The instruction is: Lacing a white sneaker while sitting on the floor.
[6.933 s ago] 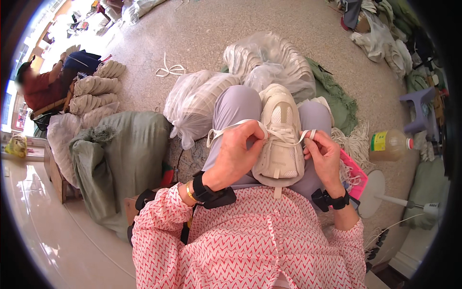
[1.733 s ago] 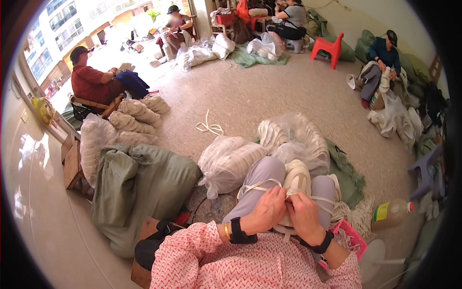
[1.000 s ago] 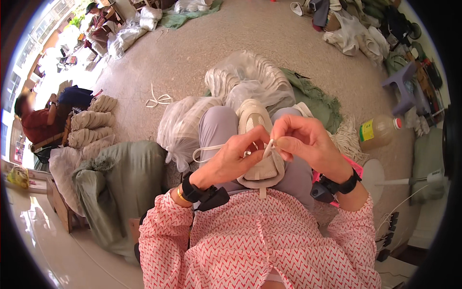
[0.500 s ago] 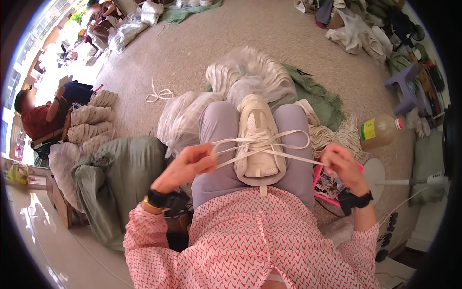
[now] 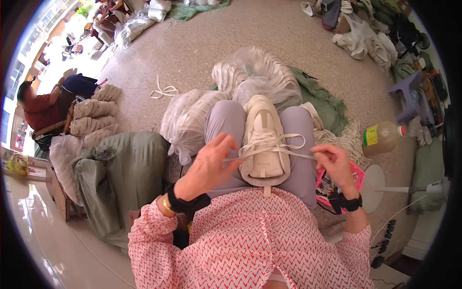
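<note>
white sneaker (image 5: 263, 139) lying on lap between knees. left hand (image 5: 208, 166) and right hand (image 5: 335, 164) pulling white lace (image 5: 288, 153) ends sideways, fingers pinching each end. judging: keeping pull even, lace flat, shoe steady on lap.

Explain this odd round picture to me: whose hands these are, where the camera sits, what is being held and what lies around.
There is no machine here. A wide fisheye camera worn on a person's head looks down, so the view is round and straight edges bend. The forearms in patterned pink sleeves are the wearer's own. A white sneaker rests on the lap. The left hand and right hand each pinch an end of its white lace, pulled out sideways. On the floor lie clear bags of shoes, a green sack, a plastic bottle and a purple stool. Another person sits at far left.
</note>
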